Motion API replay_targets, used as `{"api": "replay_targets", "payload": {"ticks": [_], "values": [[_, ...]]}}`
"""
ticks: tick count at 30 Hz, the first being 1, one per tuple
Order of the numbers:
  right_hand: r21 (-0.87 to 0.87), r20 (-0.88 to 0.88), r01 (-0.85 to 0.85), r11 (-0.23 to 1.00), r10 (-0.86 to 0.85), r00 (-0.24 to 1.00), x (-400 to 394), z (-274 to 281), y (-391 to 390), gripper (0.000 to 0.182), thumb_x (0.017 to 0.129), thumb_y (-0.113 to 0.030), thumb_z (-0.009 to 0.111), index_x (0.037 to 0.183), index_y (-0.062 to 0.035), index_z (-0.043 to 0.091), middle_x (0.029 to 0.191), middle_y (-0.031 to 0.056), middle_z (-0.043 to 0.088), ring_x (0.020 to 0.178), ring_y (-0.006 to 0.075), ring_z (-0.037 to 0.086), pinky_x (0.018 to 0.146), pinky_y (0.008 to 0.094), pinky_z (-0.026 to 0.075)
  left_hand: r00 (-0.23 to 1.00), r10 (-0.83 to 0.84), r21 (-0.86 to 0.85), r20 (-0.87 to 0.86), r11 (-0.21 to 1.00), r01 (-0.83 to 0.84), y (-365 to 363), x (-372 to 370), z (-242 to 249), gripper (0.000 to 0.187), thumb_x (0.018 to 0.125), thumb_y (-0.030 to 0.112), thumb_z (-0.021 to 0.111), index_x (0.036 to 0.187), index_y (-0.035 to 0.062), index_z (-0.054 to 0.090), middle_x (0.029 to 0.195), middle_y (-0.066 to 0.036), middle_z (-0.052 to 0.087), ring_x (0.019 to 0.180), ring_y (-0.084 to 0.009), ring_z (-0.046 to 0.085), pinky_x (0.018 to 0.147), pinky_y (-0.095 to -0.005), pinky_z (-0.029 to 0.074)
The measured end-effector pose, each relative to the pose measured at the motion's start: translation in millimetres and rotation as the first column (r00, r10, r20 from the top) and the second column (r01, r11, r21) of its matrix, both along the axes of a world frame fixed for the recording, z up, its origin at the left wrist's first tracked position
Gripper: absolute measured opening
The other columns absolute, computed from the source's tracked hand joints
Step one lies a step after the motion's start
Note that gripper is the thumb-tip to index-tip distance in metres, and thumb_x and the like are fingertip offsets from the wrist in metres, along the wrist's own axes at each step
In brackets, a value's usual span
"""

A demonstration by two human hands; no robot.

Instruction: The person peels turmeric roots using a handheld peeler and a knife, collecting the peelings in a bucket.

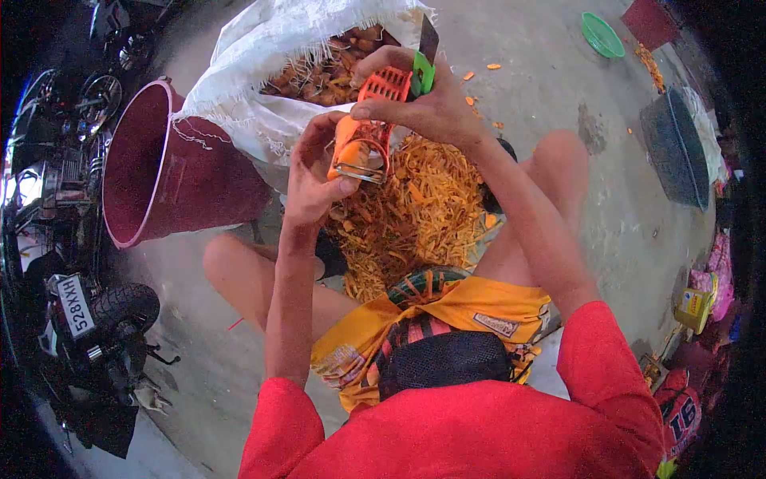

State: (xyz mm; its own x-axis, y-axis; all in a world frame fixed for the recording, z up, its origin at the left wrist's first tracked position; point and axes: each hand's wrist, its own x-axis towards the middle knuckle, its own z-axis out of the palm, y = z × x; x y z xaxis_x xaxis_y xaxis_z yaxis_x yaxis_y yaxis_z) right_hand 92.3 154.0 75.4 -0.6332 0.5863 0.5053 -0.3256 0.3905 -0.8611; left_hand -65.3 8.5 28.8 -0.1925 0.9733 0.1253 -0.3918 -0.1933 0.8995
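Observation:
My left hand (309, 180) is closed around a peeled orange root vegetable (346, 148), whose exact kind I cannot make out. In my right hand (439, 108) is an orange-red peeler (386, 86) with a slotted body, its metal blade against the vegetable's lower end. A knife with a green handle (423, 75) is also in that hand, blade pointing up. Below both hands lies a heap of orange shreds and strips (447, 199), between my legs. Part of the vegetable is hidden by my left fingers.
An open white woven sack (271, 40) of brownish-orange pieces (331, 68) stands ahead. A maroon tub (199, 172) lies tipped at left, near a motorcycle (120, 311). On the right are a green basin (603, 36) and a dark tub (674, 148). Orange scraps dot the concrete floor.

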Motion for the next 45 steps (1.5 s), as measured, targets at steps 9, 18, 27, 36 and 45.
{"api": "replay_targets", "payload": {"ticks": [9,18,27,36,45], "values": [[-0.003,-0.003,0.110,0.994,-0.110,0.994,5,-4,22,0.021,0.086,-0.014,0.082,0.099,-0.0050,0.068,0.090,0.0003,0.069,0.080,0.0099,0.067,0.072,0.0243,0.055,0.998,-0.050,0.031,-0.044,0.998,0.052,-5,4,10,0.094,0.057,0.027,0.097,0.134,-0.0001,0.049,0.129,-0.008,0.058,0.119,-0.0199,0.059,0.106,-0.0359,0.045],[-0.010,0.049,0.193,0.981,-0.192,0.980,9,-10,45,0.028,0.078,-0.020,0.089,0.096,-0.0066,0.071,0.088,-0.0008,0.071,0.083,0.0091,0.067,0.076,0.0259,0.054,0.981,-0.192,0.165,-0.025,0.967,0.194,-3,-1,-3,0.091,0.059,0.027,0.097,0.131,0.0005,0.048,0.122,-0.008,0.058,0.117,-0.0198,0.058,0.103,-0.0358,0.046],[-0.114,-0.042,0.153,0.982,-0.159,0.986,-2,-10,32,0.028,0.078,-0.021,0.089,0.095,-0.0080,0.071,0.091,-0.0019,0.071,0.083,0.0086,0.065,0.077,0.0265,0.055,0.994,-0.066,0.114,-0.093,0.991,0.076,-4,-4,-12,0.104,0.059,0.048,0.096,0.137,0.0023,0.046,0.128,-0.007,0.057,0.119,-0.0175,0.058,0.107,-0.0345,0.046],[0.041,-0.088,0.021,0.999,-0.017,0.996,-3,0,1,0.029,0.077,-0.019,0.090,0.095,-0.0081,0.071,0.090,-0.0021,0.071,0.083,0.0081,0.064,0.077,0.0247,0.054,0.994,-0.029,0.056,-0.102,0.998,0.035,-5,-1,-2,0.108,0.059,0.049,0.096,0.142,0.0011,0.045,0.134,-0.008,0.055,0.126,-0.0216,0.056,0.110,-0.0382,0.043],[-0.033,-0.059,0.084,0.996,-0.086,0.995,1,8,3,0.027,0.079,-0.019,0.088,0.097,-0.0070,0.071,0.092,-0.0018,0.071,0.087,0.0084,0.065,0.081,0.0264,0.054,0.999,-0.003,0.049,0.035,0.999,0.001,2,0,-4,0.093,0.060,0.020,0.095,0.138,0.0015,0.047,0.132,-0.007,0.056,0.128,-0.0201,0.054,0.109,-0.0378,0.044]]}}
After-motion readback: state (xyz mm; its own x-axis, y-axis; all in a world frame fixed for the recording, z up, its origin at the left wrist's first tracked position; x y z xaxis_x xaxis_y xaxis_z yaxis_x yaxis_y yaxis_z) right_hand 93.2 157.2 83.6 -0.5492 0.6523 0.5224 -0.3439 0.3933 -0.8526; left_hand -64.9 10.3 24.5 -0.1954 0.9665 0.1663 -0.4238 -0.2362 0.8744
